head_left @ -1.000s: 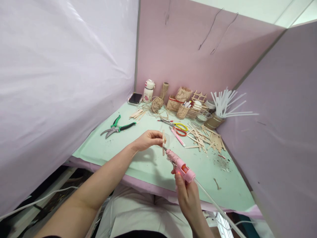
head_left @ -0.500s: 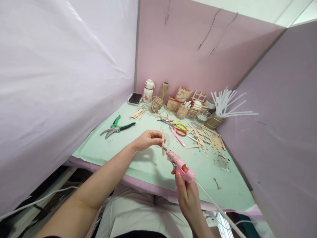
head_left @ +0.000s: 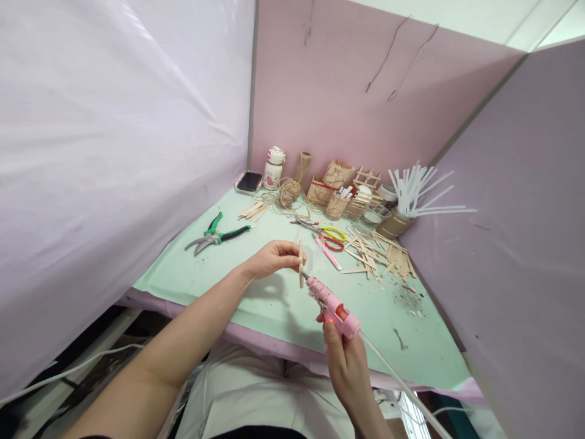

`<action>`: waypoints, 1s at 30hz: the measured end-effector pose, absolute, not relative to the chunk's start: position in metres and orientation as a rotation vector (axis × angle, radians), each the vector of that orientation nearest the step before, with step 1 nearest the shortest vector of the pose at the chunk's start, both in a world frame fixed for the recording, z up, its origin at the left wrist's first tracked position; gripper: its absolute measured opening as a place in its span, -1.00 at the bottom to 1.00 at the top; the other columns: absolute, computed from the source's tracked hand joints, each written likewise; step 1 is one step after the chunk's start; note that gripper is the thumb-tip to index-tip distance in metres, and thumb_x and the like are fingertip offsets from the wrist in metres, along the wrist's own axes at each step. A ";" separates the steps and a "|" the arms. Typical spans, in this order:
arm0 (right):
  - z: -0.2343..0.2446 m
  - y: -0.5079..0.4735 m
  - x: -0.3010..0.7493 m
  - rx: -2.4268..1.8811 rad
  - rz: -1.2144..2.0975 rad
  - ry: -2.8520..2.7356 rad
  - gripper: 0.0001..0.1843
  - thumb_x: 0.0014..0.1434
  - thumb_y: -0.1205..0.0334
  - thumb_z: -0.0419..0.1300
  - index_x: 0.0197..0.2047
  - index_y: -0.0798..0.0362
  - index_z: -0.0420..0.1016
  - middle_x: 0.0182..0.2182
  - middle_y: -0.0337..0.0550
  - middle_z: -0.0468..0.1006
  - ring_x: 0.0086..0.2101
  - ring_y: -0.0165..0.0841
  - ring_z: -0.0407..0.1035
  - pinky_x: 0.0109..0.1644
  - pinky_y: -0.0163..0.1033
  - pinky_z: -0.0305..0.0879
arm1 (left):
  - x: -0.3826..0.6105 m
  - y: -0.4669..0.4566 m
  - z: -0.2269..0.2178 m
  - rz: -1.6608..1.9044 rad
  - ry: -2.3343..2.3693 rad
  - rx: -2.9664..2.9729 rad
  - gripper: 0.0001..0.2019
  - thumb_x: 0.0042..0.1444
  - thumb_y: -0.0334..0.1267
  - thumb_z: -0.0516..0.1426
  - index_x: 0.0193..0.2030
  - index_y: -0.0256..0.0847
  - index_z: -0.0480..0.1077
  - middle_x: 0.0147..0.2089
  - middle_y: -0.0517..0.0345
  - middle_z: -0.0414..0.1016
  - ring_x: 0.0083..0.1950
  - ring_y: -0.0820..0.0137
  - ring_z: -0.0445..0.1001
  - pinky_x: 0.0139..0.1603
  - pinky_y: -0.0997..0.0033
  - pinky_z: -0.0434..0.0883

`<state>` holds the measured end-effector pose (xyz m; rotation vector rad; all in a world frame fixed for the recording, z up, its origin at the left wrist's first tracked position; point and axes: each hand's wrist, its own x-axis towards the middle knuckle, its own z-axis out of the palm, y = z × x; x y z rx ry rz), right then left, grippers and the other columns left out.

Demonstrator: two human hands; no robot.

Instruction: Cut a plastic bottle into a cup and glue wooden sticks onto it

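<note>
My left hand (head_left: 280, 256) pinches a short wooden craft stick (head_left: 301, 275), held upright above the table. Beside the stick a small clear, see-through piece (head_left: 311, 261) shows; whether it is joined to the stick I cannot tell. Wrapped round the handle of a pink hot glue gun (head_left: 333, 305) is my right hand (head_left: 347, 360). The gun's metal nozzle reaches the lower part of the stick, touching or very close to it. A small red light glows near my right fingers, and a long white glue stick (head_left: 397, 378) trails from the gun's back end.
Green-handled pruning shears (head_left: 212, 236) lie left. Behind my hands are scissors (head_left: 331, 241), a pink pen (head_left: 328, 253) and loose craft sticks (head_left: 370, 253). Along the back stand a bottle (head_left: 274, 169), a twine ball (head_left: 290, 192) and a pot of white glue sticks (head_left: 395, 222).
</note>
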<state>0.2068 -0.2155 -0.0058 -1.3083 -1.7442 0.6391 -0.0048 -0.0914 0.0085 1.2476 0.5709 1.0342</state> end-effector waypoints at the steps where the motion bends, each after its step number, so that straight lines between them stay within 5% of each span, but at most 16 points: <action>1: -0.006 -0.216 0.207 -1.315 0.644 -1.736 -0.57 0.29 -0.06 -0.06 -0.22 0.08 0.48 -0.40 -0.06 0.51 -0.28 -0.21 0.42 -0.25 -0.20 0.33 | -0.005 -0.092 0.008 1.028 0.572 1.250 -0.72 -0.09 -0.15 0.34 -0.38 -0.35 0.48 -0.33 0.08 0.49 -0.33 0.47 0.45 -0.22 0.43 0.42; 12: -0.003 -0.217 0.205 -1.317 0.668 -1.711 -0.55 0.28 -0.08 -0.05 -0.18 0.08 0.50 -0.48 -0.10 0.47 -0.38 -0.23 0.38 -0.35 -0.21 0.30 | -0.005 -0.092 0.010 0.987 0.572 1.255 -0.70 -0.13 -0.14 0.36 -0.38 -0.36 0.49 -0.33 0.07 0.48 -0.34 0.48 0.43 -0.23 0.44 0.42; 25: -0.006 -0.217 0.208 -1.326 0.647 -1.761 -0.53 0.30 -0.05 -0.06 -0.04 0.11 0.47 -0.13 0.04 0.54 -0.16 -0.17 0.42 -0.11 -0.15 0.32 | -0.006 -0.091 0.009 1.028 0.579 1.245 -0.71 -0.10 -0.15 0.35 -0.37 -0.35 0.48 -0.33 0.08 0.49 -0.35 0.49 0.44 -0.23 0.45 0.42; 30: -0.007 -0.218 0.209 -1.329 0.645 -1.761 -0.51 0.29 -0.07 -0.06 -0.04 0.10 0.49 -0.23 0.00 0.55 -0.28 -0.22 0.42 -0.25 -0.19 0.33 | -0.007 -0.090 0.009 1.049 0.574 1.216 -0.73 -0.10 -0.18 0.35 -0.37 -0.35 0.48 -0.34 0.10 0.49 -0.36 0.50 0.44 -0.23 0.45 0.42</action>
